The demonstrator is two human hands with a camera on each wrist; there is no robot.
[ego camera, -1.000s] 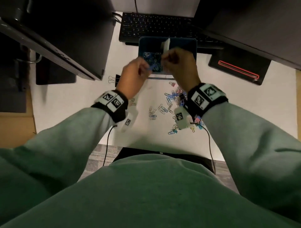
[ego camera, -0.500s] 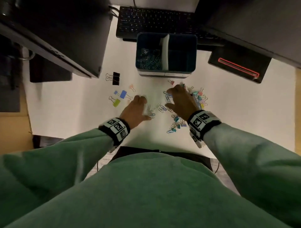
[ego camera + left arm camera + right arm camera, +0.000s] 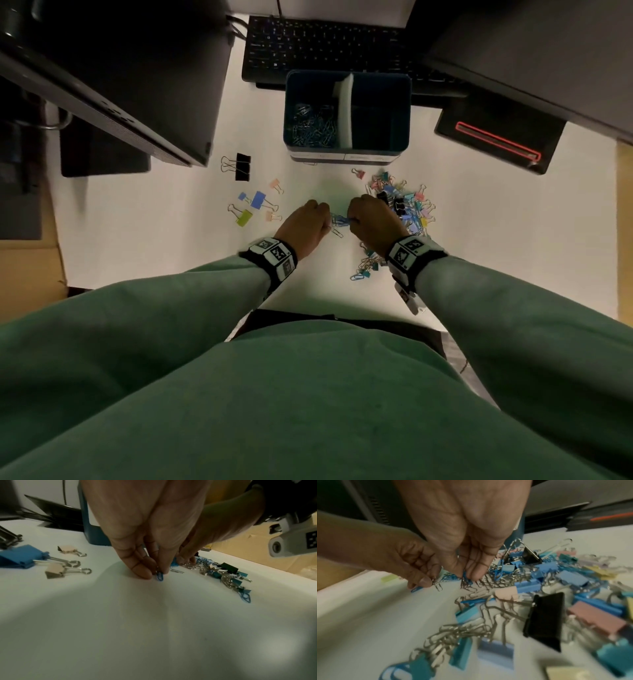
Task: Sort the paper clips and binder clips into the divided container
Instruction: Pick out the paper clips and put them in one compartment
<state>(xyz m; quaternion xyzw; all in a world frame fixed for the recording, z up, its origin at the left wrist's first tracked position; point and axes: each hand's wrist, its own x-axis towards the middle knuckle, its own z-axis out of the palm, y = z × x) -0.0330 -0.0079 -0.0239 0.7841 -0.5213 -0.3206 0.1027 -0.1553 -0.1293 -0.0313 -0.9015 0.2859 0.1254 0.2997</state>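
Observation:
The blue divided container (image 3: pixel 404 102) stands at the back of the white desk, with paper clips (image 3: pixel 313 126) in its left compartment; the right compartment looks dark. My left hand (image 3: pixel 154 573) is down on the desk and pinches a blue paper clip (image 3: pixel 159 576) at its fingertips. Right beside it, my right hand (image 3: pixel 467 574) pinches a small bunch of paper clips (image 3: pixel 466 580) at the edge of the mixed pile of binder clips (image 3: pixel 409 205). In the head view both hands (image 3: pixel 310 222) (image 3: pixel 368 222) nearly touch over loose paper clips (image 3: pixel 339 220).
Several binder clips lie left of my hands: a blue one (image 3: pixel 257 199), a green one (image 3: pixel 244 218), a black one (image 3: pixel 242 167). A keyboard (image 3: pixel 329 44) sits behind the container, a dark device with a red line (image 3: pixel 496 140) at the right, a monitor base (image 3: pixel 137 102) at the left.
Both hands came down from above the container to the desk. They then drew together over the loose paper clips and pinched them.

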